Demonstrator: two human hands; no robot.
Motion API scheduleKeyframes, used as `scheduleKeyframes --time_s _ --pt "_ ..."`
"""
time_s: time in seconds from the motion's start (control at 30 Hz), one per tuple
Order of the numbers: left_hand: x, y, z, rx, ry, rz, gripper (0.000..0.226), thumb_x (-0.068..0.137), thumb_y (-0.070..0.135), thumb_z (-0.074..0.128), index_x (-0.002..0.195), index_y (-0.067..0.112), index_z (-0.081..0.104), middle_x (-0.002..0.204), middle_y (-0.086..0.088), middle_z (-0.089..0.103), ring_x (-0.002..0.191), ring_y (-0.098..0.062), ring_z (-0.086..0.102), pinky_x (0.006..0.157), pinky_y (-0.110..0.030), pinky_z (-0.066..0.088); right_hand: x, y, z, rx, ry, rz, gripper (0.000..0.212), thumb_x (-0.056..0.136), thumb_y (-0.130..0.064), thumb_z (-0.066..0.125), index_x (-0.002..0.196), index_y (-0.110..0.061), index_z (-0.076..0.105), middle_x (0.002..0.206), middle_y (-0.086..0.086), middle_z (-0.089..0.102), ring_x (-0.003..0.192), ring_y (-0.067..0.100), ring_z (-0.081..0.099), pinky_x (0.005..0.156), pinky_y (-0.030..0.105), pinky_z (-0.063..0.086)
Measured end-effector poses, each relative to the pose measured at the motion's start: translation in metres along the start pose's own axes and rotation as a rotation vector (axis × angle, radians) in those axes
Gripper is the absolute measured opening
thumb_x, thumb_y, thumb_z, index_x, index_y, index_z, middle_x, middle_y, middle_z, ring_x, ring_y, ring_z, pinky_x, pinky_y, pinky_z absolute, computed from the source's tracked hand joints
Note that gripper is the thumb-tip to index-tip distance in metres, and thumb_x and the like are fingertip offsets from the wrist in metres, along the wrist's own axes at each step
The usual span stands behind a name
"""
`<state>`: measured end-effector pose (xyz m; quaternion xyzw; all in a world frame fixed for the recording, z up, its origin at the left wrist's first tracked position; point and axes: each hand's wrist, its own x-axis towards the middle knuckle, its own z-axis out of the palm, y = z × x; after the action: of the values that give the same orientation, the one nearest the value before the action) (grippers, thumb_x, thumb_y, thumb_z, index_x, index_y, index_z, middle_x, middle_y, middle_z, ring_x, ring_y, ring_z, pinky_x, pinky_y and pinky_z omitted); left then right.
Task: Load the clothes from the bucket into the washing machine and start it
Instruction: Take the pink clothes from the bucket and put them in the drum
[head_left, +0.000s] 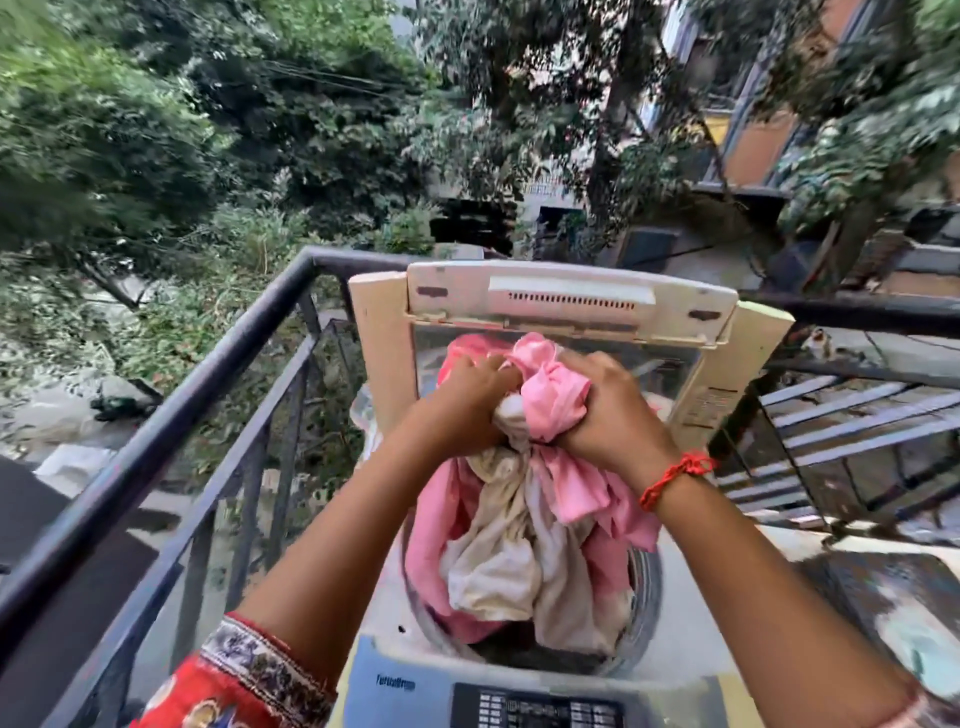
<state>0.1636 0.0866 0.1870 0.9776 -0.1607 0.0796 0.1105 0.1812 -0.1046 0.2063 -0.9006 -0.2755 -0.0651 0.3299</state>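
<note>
Nearest me, past the control panel (537, 707), both hands, left (470, 402) and right (605, 408), clamp the pink-and-cream clothes (524, 525) above the washing machine's drum (647, 577); loading is underway, so I judge lowering and releasing comes next.

balcony railing (171, 410) dark metal | trees (234, 130) beyond | building (753, 140) right | daylight

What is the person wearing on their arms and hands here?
The left hand is bare; its upper arm has a red sleeve with an embroidered patterned border. The right hand is bare too, with a red thread bracelet on the wrist.
</note>
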Motion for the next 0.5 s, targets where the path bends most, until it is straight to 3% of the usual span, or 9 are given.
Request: scheduleKeyframes --time_s 0.17,0.27,0.37,0.5 --pt "-0.014 0.001 0.058 -0.104 -0.173 -0.052 0.061 0.077 0.027 0.075 0.13 0.006 0.053 0.133 -0.017 0.05 0.128 -0.029 0.039 0.103 -0.045 0.033 -0.022 0.05 0.054 0.023 -0.117 0.148 0.066 0.064 -0.038 0.072 0.128 -0.032 0.054 0.104 0.007 0.058 0.096 0.029 0.061 0.086 0.037 0.053" --pt "-0.022 0.002 0.088 -0.198 -0.151 -0.045 0.056 0.073 0.027 0.078 0.122 0.004 0.06 0.123 -0.019 0.059 0.118 -0.026 0.04 0.096 -0.054 0.038 -0.032 0.074 0.084 0.03 -0.182 0.177 0.07 0.064 -0.033 0.071 0.132 -0.03 0.054 0.112 0.007 0.059 0.103 0.027 0.059 0.09 0.038 0.052" --pt "-0.026 -0.002 0.113 -0.179 -0.204 -0.089 0.055 0.074 0.029 0.078 0.121 0.009 0.059 0.124 -0.016 0.059 0.118 -0.032 0.049 0.093 -0.043 0.035 -0.041 0.089 0.104 0.038 -0.191 0.206 0.069 0.062 -0.034 0.073 0.128 -0.026 0.057 0.119 0.011 0.057 0.112 0.034 0.057 0.096 0.041 0.049" --pt "-0.032 -0.004 0.146 -0.123 -0.27 -0.17 0.045 0.074 0.033 0.07 0.113 0.014 0.058 0.113 -0.012 0.057 0.101 -0.037 0.053 0.086 -0.044 0.037 -0.054 0.106 0.124 0.004 -0.231 0.237 0.069 0.059 -0.033 0.073 0.126 -0.025 0.057 0.121 0.013 0.056 0.115 0.039 0.053 0.097 0.044 0.048"
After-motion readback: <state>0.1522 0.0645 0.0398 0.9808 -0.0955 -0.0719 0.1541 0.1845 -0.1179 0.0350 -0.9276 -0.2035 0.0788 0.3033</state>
